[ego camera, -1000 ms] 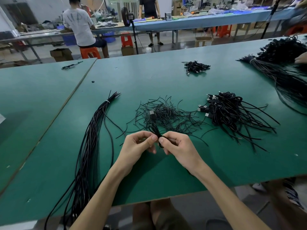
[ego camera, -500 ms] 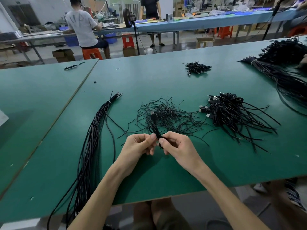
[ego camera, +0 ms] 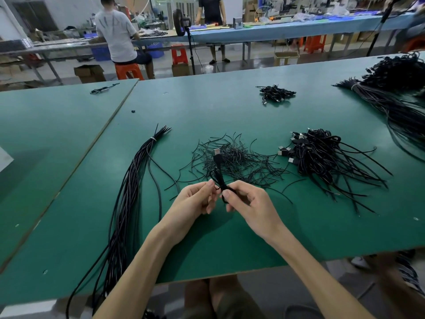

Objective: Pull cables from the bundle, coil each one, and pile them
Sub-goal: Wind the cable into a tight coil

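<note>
1. The left hand (ego camera: 195, 199) and right hand (ego camera: 250, 203) are meeting over the counter (ego camera: 230, 245) near its front edge. Each grip is pinching the same folded cable (ego camera: 218, 171), whose plug is pointing up and away.
2. A scatter of short wires (ego camera: 239, 157) is lying just behind the cable.
3. The long bundle (ego camera: 128, 199) is running down the left side and over the front edge, and the pile (ego camera: 322, 155) of coiled cables is sitting to the right.
4. Compared with a second ago, both hands are keeping the same pinch and place.
</note>
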A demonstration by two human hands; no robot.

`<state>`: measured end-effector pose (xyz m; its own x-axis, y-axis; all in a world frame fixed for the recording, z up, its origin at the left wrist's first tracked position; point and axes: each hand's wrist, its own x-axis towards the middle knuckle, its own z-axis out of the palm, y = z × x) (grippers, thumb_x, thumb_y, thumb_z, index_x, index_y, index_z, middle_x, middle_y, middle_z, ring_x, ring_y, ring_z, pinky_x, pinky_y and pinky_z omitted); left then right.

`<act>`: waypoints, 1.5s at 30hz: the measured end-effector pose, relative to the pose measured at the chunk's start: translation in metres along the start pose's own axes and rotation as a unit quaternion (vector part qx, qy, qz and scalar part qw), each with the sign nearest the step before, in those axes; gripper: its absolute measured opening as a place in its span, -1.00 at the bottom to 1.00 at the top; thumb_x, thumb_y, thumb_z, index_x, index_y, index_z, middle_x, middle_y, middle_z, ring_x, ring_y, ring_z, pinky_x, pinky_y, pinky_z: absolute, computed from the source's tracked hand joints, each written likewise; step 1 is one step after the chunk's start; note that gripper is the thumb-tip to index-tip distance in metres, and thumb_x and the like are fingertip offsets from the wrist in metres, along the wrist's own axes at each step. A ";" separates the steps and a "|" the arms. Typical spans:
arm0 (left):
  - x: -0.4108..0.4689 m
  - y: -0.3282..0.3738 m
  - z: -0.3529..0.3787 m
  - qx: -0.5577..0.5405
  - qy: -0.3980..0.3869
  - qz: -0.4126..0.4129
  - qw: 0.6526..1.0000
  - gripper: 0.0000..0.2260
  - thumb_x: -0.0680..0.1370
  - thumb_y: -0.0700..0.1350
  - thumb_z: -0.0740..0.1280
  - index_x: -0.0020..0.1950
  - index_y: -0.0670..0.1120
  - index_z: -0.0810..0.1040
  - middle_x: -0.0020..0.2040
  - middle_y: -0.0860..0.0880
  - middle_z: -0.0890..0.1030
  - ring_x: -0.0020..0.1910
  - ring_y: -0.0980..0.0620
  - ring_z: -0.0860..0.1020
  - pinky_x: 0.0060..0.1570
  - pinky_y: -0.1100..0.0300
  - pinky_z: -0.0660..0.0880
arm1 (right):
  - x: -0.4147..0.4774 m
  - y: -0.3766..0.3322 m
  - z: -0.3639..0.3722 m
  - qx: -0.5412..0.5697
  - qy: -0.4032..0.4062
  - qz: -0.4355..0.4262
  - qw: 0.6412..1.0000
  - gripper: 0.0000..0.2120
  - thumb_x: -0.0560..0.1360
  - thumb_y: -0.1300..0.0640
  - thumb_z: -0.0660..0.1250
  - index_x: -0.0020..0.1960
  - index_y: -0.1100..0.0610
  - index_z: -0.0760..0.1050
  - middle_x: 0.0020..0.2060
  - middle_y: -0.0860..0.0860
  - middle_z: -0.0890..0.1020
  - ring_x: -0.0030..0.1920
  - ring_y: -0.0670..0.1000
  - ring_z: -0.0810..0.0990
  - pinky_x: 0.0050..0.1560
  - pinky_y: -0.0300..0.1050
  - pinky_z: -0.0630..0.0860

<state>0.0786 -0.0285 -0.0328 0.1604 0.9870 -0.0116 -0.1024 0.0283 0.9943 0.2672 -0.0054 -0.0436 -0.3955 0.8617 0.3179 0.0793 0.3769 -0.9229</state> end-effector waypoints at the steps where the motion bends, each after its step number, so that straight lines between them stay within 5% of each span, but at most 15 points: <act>1: 0.000 0.000 0.000 -0.001 0.001 -0.003 1.000 -0.70 0.64 0.15 0.32 -0.09 -0.05 0.63 -0.21 -0.09 0.42 -0.31 0.03 0.34 -0.24 0.12 0.25 | 0.000 0.000 0.000 -0.002 -0.002 0.000 1.000 -0.88 0.65 0.05 0.35 0.01 0.03 0.64 -0.29 0.03 0.65 -0.22 0.16 0.61 -0.10 0.18 0.55; 10: 0.001 0.005 -0.002 -0.021 -0.016 -0.043 0.999 -0.77 0.57 -0.10 0.29 -0.29 -0.06 0.57 -0.32 -0.04 0.44 -0.40 0.04 0.33 -0.26 0.15 0.26 | -0.004 0.000 0.007 -0.148 0.033 -0.096 0.984 -0.91 0.64 0.10 0.36 0.05 0.05 0.64 -0.21 -0.27 0.56 -0.15 -0.09 0.55 -0.12 -0.36 0.40; 13: 0.000 0.001 0.000 -0.011 -0.002 -0.015 1.000 -0.73 0.62 0.00 0.31 -0.25 -0.06 0.59 -0.33 -0.08 0.42 -0.38 0.03 0.32 -0.24 0.14 0.27 | -0.004 0.001 0.005 -0.120 0.024 -0.070 0.990 -0.90 0.66 0.08 0.34 0.03 0.05 0.61 -0.27 -0.18 0.58 -0.21 -0.06 0.55 -0.17 -0.30 0.44; 18: 0.000 -0.004 0.004 -0.027 0.062 0.046 0.997 -0.74 0.54 0.07 0.47 0.00 -0.12 0.60 -0.21 -0.09 0.55 -0.29 -0.02 0.51 -0.21 0.14 0.42 | -0.002 -0.002 0.005 -0.039 -0.005 -0.001 0.999 -0.82 0.69 0.05 0.28 -0.06 0.04 0.57 -0.31 0.00 0.64 -0.26 0.06 0.60 -0.12 0.14 0.57; 30: 0.000 -0.011 0.006 0.129 0.145 0.149 0.970 -0.86 0.52 -0.07 0.50 0.06 0.02 0.75 -0.05 -0.07 0.71 -0.24 -0.08 0.70 -0.20 0.15 0.59 | 0.000 0.000 0.003 -0.006 0.005 0.027 1.000 -0.79 0.70 0.06 0.25 -0.04 0.12 0.55 -0.30 0.05 0.67 -0.26 0.06 0.64 -0.13 -0.04 0.61; 45: -0.003 -0.011 0.008 0.158 0.149 0.124 0.968 -0.81 0.62 -0.12 0.41 -0.15 -0.17 0.66 -0.42 -0.07 0.59 -0.43 0.07 0.50 -0.30 0.29 0.42 | 0.000 0.003 0.006 -0.066 0.011 0.025 0.997 -0.79 0.68 0.00 0.30 -0.08 0.05 0.56 -0.36 -0.02 0.62 -0.33 0.05 0.57 -0.27 -0.14 0.50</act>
<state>0.0869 -0.0329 -0.0427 -0.1254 0.9606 0.2479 0.2121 -0.2181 0.9526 0.2618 -0.0066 -0.0480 -0.3675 0.8872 0.2788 0.2187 0.3739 -0.9013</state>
